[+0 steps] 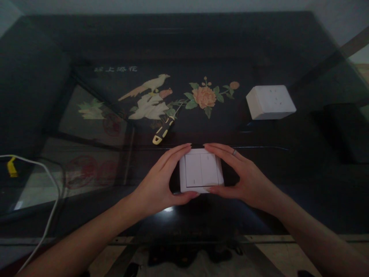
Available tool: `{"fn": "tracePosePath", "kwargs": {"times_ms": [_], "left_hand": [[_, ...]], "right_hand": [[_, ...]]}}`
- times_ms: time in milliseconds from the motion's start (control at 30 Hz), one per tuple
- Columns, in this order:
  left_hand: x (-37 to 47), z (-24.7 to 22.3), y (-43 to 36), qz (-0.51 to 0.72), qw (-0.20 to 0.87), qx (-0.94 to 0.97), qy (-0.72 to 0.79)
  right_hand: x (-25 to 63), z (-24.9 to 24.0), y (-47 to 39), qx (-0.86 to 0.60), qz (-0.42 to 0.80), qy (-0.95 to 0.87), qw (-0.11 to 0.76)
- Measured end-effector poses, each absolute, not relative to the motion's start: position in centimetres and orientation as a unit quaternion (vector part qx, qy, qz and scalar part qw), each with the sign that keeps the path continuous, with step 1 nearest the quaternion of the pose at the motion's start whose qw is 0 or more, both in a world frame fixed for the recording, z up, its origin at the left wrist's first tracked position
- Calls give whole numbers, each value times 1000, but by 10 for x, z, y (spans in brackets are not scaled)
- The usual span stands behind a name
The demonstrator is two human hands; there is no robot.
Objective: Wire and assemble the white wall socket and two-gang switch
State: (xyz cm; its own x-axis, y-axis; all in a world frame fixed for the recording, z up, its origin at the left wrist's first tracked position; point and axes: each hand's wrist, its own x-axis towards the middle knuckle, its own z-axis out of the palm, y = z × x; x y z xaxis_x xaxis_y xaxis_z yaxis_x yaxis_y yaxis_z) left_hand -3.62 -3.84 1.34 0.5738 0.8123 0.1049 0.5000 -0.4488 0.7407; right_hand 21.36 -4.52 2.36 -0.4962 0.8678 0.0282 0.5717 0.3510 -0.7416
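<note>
Two hands are set around one white switch unit (201, 169), which is placed at the near middle of the dark glossy table (184, 42), directly in front of the person. It is gripped from its left by the left hand (157, 182) and from its right by the right hand (248, 177); in each, the fingertips are laid against the far edge and the thumb is brought to the near edge. Whether the unit is rested on the tabletop or slightly lifted cannot be told.

The step in hand is judged to be one of holding or positioning the unit. For any next move, an even hold seems to be called for, with the two rocker panels (201, 169) left uncovered.

Counted out, one switch unit is seen, with its two panels set side by side. One screwdriver (164, 130) is laid beyond the left hand, untouched, its shaft pointed away and to the right. One white socket box (271, 100) is set farther off to the right, well apart from both hands. One pale cable (52, 177) is strung along the left side, and one yellow tag (12, 167) is attached to it. One ring (234, 152) is worn on the right hand.
</note>
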Motion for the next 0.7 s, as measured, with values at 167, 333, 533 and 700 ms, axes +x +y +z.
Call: {"fn": "tracePosePath", "kwargs": {"times_ms": [167, 333, 533, 700], "left_hand": [[-37, 19, -38, 211, 314, 838, 393], [-38, 16, -37, 204, 319, 840, 390], [-39, 9, -38, 191, 343, 828, 400], [-38, 13, -36, 235, 376, 801, 401]], "right_hand": [[212, 30, -44, -459, 326, -804, 193], [214, 30, -42, -455, 323, -811, 175], [220, 22, -42, -420, 357, -816, 175], [221, 28, -44, -419, 404, -782, 222]]}}
